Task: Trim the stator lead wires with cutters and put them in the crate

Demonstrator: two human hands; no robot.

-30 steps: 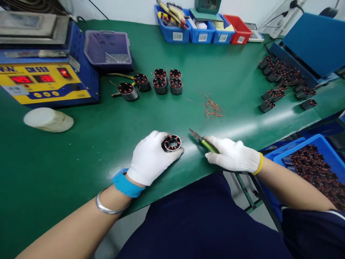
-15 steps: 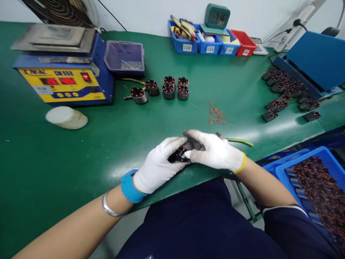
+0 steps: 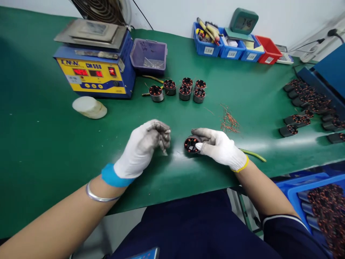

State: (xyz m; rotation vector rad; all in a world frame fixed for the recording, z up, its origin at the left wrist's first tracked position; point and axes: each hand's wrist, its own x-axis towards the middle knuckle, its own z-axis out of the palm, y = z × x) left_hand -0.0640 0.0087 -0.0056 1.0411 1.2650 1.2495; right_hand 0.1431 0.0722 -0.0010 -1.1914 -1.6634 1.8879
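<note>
Near the front edge of the green worktop (image 3: 167, 176), as the head view shows, the right hand (image 3: 215, 144) is gripping a copper-wound motor stator (image 3: 188, 145), its thumb reaching over the rim into the bore and its other fingers curving along the outer wall. Whether the stator's base is touching the worktop, I cannot tell. Over to the left, the left hand (image 3: 144, 149) is hovering apart from the stator in a white glove, its smudged fingers curling loosely and its grip hanging slack. Beside the right wrist, a green tool handle (image 3: 254, 155) is lying on the worktop, partly hidden by the glove. Behind the right hand, a heap of copper wire clippings (image 3: 230, 122) is lying loose. Farther back, six more stators (image 3: 184, 94) are standing close together. At the left, a yellow-fronted controller (image 3: 91, 77) is showing red digits, with a purple bin (image 3: 148, 68) standing next to it. At the lower right, a blue crate (image 3: 293, 198) is holding many wound stators (image 3: 327, 208).
</note>
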